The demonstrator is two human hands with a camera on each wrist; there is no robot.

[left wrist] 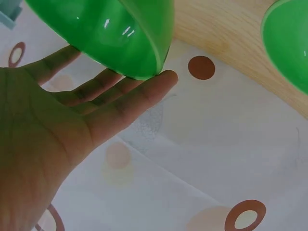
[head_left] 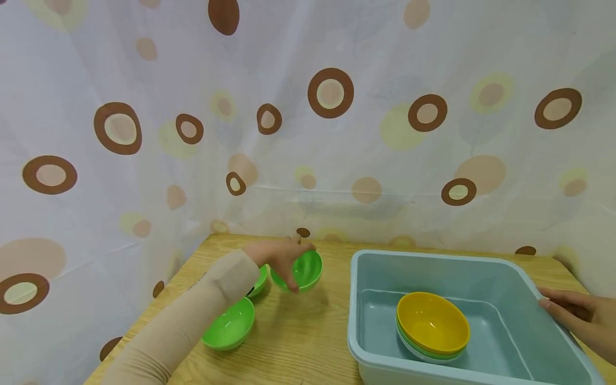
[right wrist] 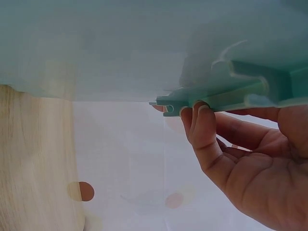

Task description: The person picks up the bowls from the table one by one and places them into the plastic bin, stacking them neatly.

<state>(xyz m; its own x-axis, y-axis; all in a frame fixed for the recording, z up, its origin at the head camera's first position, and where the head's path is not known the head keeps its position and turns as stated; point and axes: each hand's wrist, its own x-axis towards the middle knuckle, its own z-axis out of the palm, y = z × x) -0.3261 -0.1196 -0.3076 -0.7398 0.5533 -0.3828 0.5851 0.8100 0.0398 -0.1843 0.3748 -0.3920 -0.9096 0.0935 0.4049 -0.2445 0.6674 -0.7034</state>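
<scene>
My left hand (head_left: 281, 256) reaches over the back-left of the table and grips a green bowl (head_left: 308, 270) by its rim. In the left wrist view, the fingertips meet the edge of this green bowl (left wrist: 110, 33), some of them hidden behind it. Beside it stands another green bowl (head_left: 260, 282), partly covered by the sleeve; a third green bowl (head_left: 230, 323) is nearer. On the right, my right hand (head_left: 579, 315) holds the rim of a light blue tub (head_left: 414, 262), thumb on top. The right wrist view shows its fingers (right wrist: 204, 130) curled under that rim.
Inside the tub sits a stack of bowls, a yellow bowl (head_left: 430, 321) on top with green and pale ones beneath. The wooden table (head_left: 298, 347) ends at the back against a patterned curtain (head_left: 279, 160). The tub's high walls stand right of the green bowls.
</scene>
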